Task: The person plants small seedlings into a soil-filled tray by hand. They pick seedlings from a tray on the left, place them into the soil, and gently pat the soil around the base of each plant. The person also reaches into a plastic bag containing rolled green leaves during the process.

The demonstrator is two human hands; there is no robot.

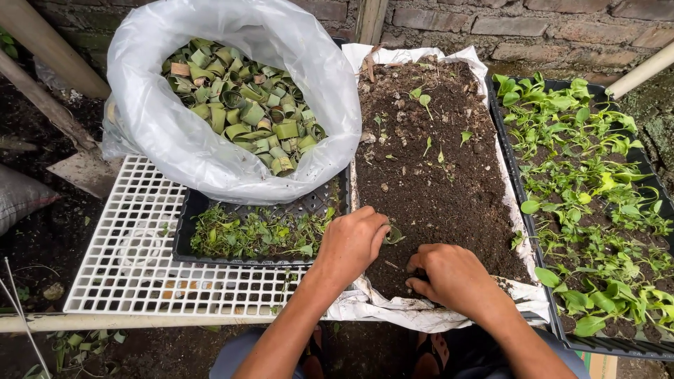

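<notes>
Near the front edge of a long bed of dark soil, a small rolled leaf cup sits pressed into the earth. The person's left hand holds this cup, fingers pinched together on its rim. Just beside it, the right hand rests knuckles-up on the soil, fingers curled under; whether it grips anything cannot be told. White plastic sheeting lines the soil bed and spills over its front edge. A few tiny sprouts dot the far end of the soil. Left of the bed, a black tray holds loose uprooted seedlings, and behind it a large white plastic bag stands open, filled with green leaf rolls. Both rest on a white plastic grid. Right of the bed, another black tray carries leafy green seedlings in soil.
</notes>
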